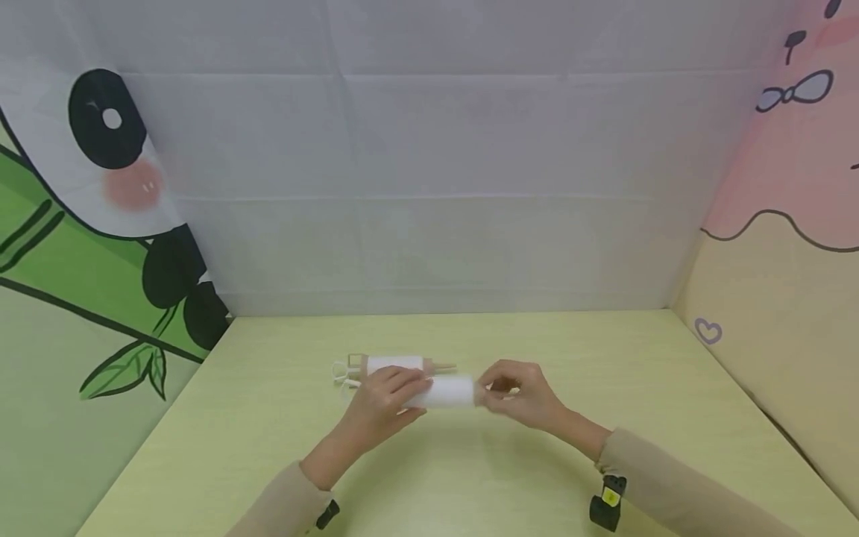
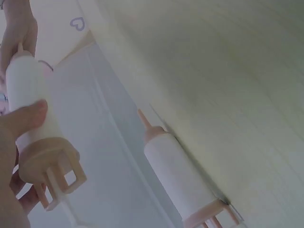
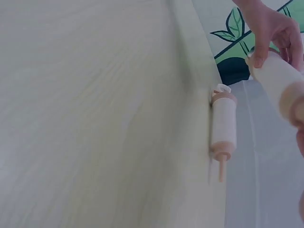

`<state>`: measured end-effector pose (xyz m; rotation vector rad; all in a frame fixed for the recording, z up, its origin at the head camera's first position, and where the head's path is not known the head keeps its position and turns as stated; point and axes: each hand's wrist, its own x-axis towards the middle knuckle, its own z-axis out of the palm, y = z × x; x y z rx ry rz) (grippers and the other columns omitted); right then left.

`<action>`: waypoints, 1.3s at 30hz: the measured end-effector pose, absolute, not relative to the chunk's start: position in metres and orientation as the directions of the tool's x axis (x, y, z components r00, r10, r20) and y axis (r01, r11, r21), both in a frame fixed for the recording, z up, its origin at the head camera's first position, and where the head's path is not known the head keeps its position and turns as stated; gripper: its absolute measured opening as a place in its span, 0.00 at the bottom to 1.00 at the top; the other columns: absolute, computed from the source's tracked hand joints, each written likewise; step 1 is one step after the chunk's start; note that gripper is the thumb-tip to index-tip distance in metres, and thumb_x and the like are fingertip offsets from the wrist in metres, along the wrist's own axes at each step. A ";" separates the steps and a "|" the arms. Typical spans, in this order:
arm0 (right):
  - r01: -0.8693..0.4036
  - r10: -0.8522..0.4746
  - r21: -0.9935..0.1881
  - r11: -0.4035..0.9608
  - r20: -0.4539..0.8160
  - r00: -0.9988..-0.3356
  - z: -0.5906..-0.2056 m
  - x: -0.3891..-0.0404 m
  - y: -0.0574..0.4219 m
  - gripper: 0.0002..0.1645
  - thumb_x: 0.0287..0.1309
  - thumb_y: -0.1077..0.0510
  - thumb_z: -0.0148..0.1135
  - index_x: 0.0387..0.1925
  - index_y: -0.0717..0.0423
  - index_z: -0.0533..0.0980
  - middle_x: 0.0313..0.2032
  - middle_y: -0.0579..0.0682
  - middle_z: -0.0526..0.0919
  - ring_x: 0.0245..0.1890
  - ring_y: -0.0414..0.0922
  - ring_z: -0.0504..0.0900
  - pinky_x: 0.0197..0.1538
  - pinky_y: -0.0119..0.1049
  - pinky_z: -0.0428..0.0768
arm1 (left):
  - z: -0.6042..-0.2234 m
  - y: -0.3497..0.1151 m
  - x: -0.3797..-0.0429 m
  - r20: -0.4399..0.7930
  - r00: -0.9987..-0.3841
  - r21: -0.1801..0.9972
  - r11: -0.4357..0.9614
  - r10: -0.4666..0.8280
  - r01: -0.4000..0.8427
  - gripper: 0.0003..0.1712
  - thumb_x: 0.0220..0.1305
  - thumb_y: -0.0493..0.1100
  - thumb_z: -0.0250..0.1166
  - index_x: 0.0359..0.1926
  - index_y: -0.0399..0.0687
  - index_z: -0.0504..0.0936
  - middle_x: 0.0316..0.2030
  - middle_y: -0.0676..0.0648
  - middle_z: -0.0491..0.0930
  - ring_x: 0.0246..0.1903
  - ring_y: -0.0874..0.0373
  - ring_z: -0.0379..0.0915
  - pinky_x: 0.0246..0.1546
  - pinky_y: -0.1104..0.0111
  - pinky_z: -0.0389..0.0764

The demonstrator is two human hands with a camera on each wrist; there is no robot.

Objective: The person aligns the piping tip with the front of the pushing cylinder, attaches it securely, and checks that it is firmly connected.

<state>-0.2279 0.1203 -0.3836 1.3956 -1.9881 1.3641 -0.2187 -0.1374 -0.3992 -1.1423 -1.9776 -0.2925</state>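
Note:
My left hand (image 1: 384, 406) grips a white syringe (image 1: 451, 392) with beige end pieces round its barrel, the thumb lying along the side in the left wrist view. The syringe lies sideways, its nozzle to the right. At that end my right hand (image 1: 526, 395) pinches the nozzle tip between thumb and fingers. From the other end sticks out a white plunger (image 2: 64, 202) between beige finger loops (image 2: 73, 175). A second, similar syringe (image 3: 224, 122) rests on the table just behind the held one, its nozzle also pointing right.
A pale yellow table (image 1: 537, 477) lies under both hands. Behind it hangs a whitish cloth backdrop (image 1: 436, 149). Printed side panels stand at the left (image 1: 40, 388) and right (image 1: 772, 313). A small dark camera (image 1: 607, 503) is strapped to the right wrist.

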 end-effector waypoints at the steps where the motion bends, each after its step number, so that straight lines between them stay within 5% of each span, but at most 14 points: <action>1: -0.853 -0.510 -0.519 0.061 0.718 -0.474 -0.382 -0.230 0.121 0.12 0.38 0.80 0.62 0.27 0.67 0.77 0.26 0.60 0.80 0.21 0.45 0.80 0.23 0.31 0.80 | -0.400 -0.137 -0.221 0.746 -0.255 -0.191 0.563 0.616 0.804 0.31 0.25 0.42 0.80 0.39 0.42 0.82 0.36 0.45 0.81 0.35 0.54 0.76 0.38 0.65 0.79; 7: -0.823 -0.492 -0.553 0.128 0.685 -0.537 -0.367 -0.235 0.123 0.10 0.42 0.79 0.61 0.27 0.67 0.78 0.28 0.60 0.81 0.26 0.48 0.81 0.27 0.37 0.82 | -0.406 -0.143 -0.229 0.732 -0.316 -0.146 0.593 0.603 0.792 0.30 0.26 0.43 0.79 0.39 0.41 0.82 0.36 0.46 0.82 0.35 0.53 0.78 0.37 0.65 0.80; 14: -0.908 -0.601 -0.397 0.132 0.697 -0.392 -0.363 -0.227 0.118 0.17 0.35 0.75 0.68 0.32 0.66 0.75 0.31 0.57 0.79 0.31 0.50 0.80 0.36 0.34 0.81 | -0.402 -0.141 -0.224 0.727 -0.293 -0.148 0.559 0.621 0.816 0.30 0.27 0.42 0.79 0.39 0.43 0.82 0.37 0.46 0.81 0.36 0.54 0.77 0.38 0.65 0.80; 19: -0.918 -0.637 -0.379 0.116 0.681 -0.361 -0.366 -0.225 0.118 0.22 0.33 0.75 0.68 0.35 0.67 0.71 0.33 0.57 0.77 0.32 0.49 0.79 0.34 0.37 0.82 | -0.399 -0.141 -0.222 0.735 -0.279 -0.154 0.553 0.618 0.819 0.31 0.26 0.42 0.79 0.39 0.42 0.82 0.37 0.45 0.81 0.35 0.53 0.77 0.37 0.65 0.80; 30: -0.898 -0.618 -0.434 0.080 0.685 -0.386 -0.371 -0.220 0.120 0.20 0.33 0.78 0.67 0.33 0.66 0.72 0.31 0.58 0.77 0.29 0.49 0.80 0.29 0.32 0.81 | -0.395 -0.141 -0.217 0.751 -0.255 -0.165 0.547 0.609 0.821 0.31 0.25 0.41 0.79 0.40 0.42 0.81 0.37 0.45 0.81 0.35 0.53 0.77 0.37 0.65 0.80; 39: -0.822 -0.582 -0.563 0.083 0.642 -0.499 -0.381 -0.216 0.123 0.17 0.36 0.77 0.67 0.33 0.68 0.74 0.31 0.60 0.78 0.30 0.52 0.81 0.30 0.37 0.82 | -0.399 -0.139 -0.211 0.739 -0.283 -0.155 0.563 0.611 0.812 0.30 0.26 0.43 0.79 0.39 0.43 0.82 0.36 0.46 0.82 0.35 0.54 0.77 0.37 0.66 0.79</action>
